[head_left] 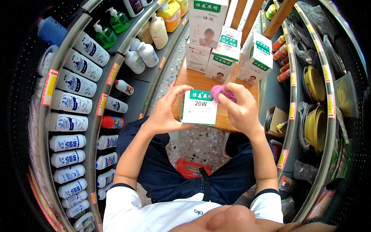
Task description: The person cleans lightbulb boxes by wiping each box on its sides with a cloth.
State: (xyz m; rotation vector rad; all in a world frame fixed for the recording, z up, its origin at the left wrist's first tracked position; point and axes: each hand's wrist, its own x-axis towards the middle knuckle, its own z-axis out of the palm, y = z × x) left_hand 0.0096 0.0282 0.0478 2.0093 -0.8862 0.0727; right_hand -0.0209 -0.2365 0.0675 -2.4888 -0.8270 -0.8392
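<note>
Shop shelving curved along both sides of the narrow aisle, with white bottles (71, 102) ranked on the left racks and yellow bowls (315, 83) bagged on the right. Between the racks a wooden stool (193, 79) was set on the speckled floor, and several bulb boxes (228, 54) were stacked on its top.

A single white box marked 20W (199, 107) was held above the near edge of the stool, upright and facing the camera. It was gripped by the left hand (164, 112), whose fingers were curled round the box's left side and top corner, the thumb being on the front. A pink cloth (222, 92) was bunched in the right hand (241, 108), closed round it, and was pressed against the upper right corner of the box beside the green label.

The step in hand was judged to be the wiping of the box with the cloth. It would be done well if the box were kept steady by the left hand while light strokes were drawn across each face, since thin card could be dented by hard pressure. The box would need to be turned so that its hidden sides were reached too, and the fingers shifted so that no covered patch was missed. The stacked boxes behind were close enough to be knocked by a careless elbow.
</note>
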